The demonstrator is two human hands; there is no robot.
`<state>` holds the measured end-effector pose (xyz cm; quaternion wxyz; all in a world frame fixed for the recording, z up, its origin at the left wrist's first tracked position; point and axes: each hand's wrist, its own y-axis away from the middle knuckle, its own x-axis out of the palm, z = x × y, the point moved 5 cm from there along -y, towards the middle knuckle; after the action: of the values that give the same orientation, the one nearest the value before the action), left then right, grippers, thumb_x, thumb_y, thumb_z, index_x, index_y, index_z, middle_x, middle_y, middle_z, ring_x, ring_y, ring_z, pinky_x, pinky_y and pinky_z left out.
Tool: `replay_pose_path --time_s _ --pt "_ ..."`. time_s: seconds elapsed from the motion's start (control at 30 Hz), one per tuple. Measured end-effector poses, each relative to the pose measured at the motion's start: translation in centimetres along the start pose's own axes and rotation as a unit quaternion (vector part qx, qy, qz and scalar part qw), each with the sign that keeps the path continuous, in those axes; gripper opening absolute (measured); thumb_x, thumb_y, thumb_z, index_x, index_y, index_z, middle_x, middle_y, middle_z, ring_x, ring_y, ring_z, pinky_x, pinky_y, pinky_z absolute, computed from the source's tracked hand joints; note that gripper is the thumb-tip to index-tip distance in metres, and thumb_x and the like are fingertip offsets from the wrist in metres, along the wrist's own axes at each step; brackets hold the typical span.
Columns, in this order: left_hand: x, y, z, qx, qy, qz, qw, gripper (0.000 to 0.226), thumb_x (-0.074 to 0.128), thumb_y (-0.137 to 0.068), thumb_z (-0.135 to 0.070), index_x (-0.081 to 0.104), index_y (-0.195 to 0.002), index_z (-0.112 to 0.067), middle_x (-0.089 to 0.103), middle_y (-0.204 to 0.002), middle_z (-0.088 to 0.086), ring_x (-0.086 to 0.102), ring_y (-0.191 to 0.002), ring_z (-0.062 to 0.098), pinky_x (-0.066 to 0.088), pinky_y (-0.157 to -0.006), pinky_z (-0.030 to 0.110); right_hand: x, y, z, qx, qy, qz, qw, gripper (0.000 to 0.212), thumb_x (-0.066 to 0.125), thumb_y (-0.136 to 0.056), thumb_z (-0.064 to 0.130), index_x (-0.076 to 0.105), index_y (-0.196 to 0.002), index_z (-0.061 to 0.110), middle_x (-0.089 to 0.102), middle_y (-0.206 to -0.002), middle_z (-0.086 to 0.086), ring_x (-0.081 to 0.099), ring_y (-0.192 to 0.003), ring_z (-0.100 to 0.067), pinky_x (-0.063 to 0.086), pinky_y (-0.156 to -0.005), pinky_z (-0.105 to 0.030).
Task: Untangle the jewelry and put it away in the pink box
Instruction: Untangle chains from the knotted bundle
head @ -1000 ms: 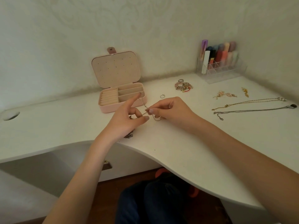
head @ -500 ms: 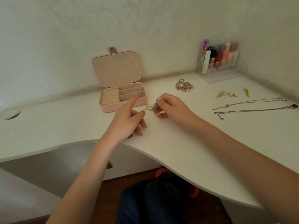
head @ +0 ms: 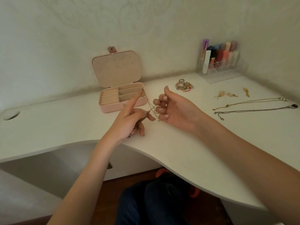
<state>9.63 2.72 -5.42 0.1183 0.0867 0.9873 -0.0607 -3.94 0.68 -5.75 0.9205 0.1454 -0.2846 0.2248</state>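
Note:
A thin tangled chain [head: 150,108] is stretched between my two hands above the white desk [head: 178,151]. My left hand [head: 129,120] has the chain looped over its raised index finger and holds a darker part of it under the thumb. My right hand [head: 172,108] is turned palm up, its curled fingers hooked round the chain. The pink box [head: 113,108] stands open just behind my left hand, lid upright, with its compartments showing.
A heap of bracelets and rings [head: 184,86] lies behind my right hand. Earrings [head: 225,95], a gold necklace [head: 250,103] and a silver necklace [head: 253,110] lie stretched out at right. A clear organiser with cosmetics [head: 220,62] stands in the corner.
My right hand has turned palm up and spread away from the left. The chain is now pulled out longer between the hands, and the left index finger has lifted higher.

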Motion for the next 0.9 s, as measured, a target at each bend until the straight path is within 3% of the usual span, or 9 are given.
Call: replay_pose_path --time_s 0.13,0.23,0.37,0.5,0.57,0.67,0.73,0.77,0.9 --pt "-0.9 -0.1 0.5 -0.004 0.033 -0.028 0.999 0.083 0.038 -0.088 0.012 0.017 -0.146 -0.043 0.072 -0.085 0.005 0.053 -0.038 0.021 0.025 -0.031 0.015 -0.5 -0.1 0.5 -0.014 -0.006 -0.019 1.000 0.039 0.042 -0.098 0.044 0.044 -0.067 0.019 0.053 -0.069 0.005 0.040 -0.055 -0.007 0.025 -0.046 -0.017" --pt "-1.6 0.1 0.7 -0.005 0.036 -0.045 0.998 0.088 0.041 -0.088 0.014 0.009 -0.149 -0.041 0.068 -0.073 0.002 0.048 -0.040 0.017 0.024 -0.034 0.016 -1.0 0.0 0.9 -0.004 -0.012 -0.029 1.000 0.038 0.041 -0.099 0.043 0.043 -0.070 0.019 0.048 -0.066 0.005 0.034 -0.054 -0.007 0.023 -0.042 -0.016" --pt "-2.0 0.7 0.4 -0.001 0.015 -0.057 0.998 0.090 0.051 -0.090 0.006 0.003 -0.149 -0.041 0.057 -0.067 0.008 0.042 -0.046 0.013 0.028 -0.038 0.020 -1.9 0.2 1.2 -0.019 0.167 -0.091 0.982 0.035 0.044 -0.099 0.042 0.041 -0.073 0.018 0.038 -0.060 0.005 0.029 -0.046 -0.007 0.021 -0.042 -0.017" --pt "-2.4 0.7 0.5 0.002 -0.006 -0.063 0.998 0.099 0.058 -0.089 0.003 -0.006 -0.148 -0.044 0.050 -0.060 0.007 0.040 -0.045 0.013 0.033 -0.039 0.021 -1.6 0.4 1.9 -0.049 0.251 -0.095 0.962 0.035 0.048 -0.097 0.041 0.045 -0.073 0.017 0.027 -0.055 0.007 0.021 -0.047 -0.007 0.017 -0.043 -0.018" --pt "-2.6 0.6 0.7 0.006 -0.016 -0.073 0.997 0.100 0.059 -0.088 0.002 -0.007 -0.147 -0.044 0.048 -0.054 0.002 0.041 -0.044 0.012 0.035 -0.040 0.021 -1.5 0.8 2.4 -0.062 0.354 -0.089 0.929 0.035 0.055 -0.093 0.043 0.056 -0.071 0.016 0.026 -0.054 0.007 0.022 -0.049 -0.009 0.021 -0.044 -0.018" --pt "-2.9 0.6 0.8 0.016 -0.032 -0.089 0.995 0.101 0.059 -0.088 0.002 -0.008 -0.147 -0.044 0.046 -0.049 -0.002 0.041 -0.042 0.010 0.039 -0.042 0.023 -0.9 1.4 2.3 -0.057 0.518 -0.027 0.853 0.028 0.065 -0.084 0.045 0.072 -0.071 0.021 0.033 -0.064 -0.013 0.026 -0.057 -0.017 0.027 -0.051 -0.023" --pt "-3.0 0.6 0.6 0.026 -0.046 -0.105 0.993 0.101 0.057 -0.087 0.005 -0.007 -0.148 -0.043 0.043 -0.052 0.003 0.041 -0.042 0.007 0.040 -0.043 0.022 -0.7 1.6 2.1 -0.064 0.529 0.000 0.846 0.024 0.064 -0.088 0.040 0.074 -0.076 0.022 0.037 -0.069 -0.021 0.029 -0.058 -0.018 0.030 -0.053 -0.025" --pt "-3.1 0.6 0.5 0.031 -0.055 -0.116 0.991 0.100 0.054 -0.086 0.008 -0.006 -0.148 -0.042 0.040 -0.054 0.006 0.039 -0.041 0.005 0.039 -0.043 0.020 -0.8 1.6 2.3 -0.081 0.517 -0.008 0.852 0.024 0.060 -0.091 0.035 0.072 -0.077 0.020 0.038 -0.067 -0.019 0.033 -0.056 -0.014 0.034 -0.055 -0.023" --pt "-3.2 0.7 0.0 0.049 -0.108 -0.118 0.986 0.104 0.052 -0.082 0.012 -0.006 -0.148 -0.042 0.040 -0.057 0.008 0.041 -0.048 0.009 0.041 -0.048 0.016 -0.7 1.5 3.5 -0.174 0.472 -0.065 0.862 0.024 0.049 -0.099 0.020 0.061 -0.084 0.006 0.057 -0.051 0.018 0.052 -0.056 0.001 0.042 -0.068 -0.020"
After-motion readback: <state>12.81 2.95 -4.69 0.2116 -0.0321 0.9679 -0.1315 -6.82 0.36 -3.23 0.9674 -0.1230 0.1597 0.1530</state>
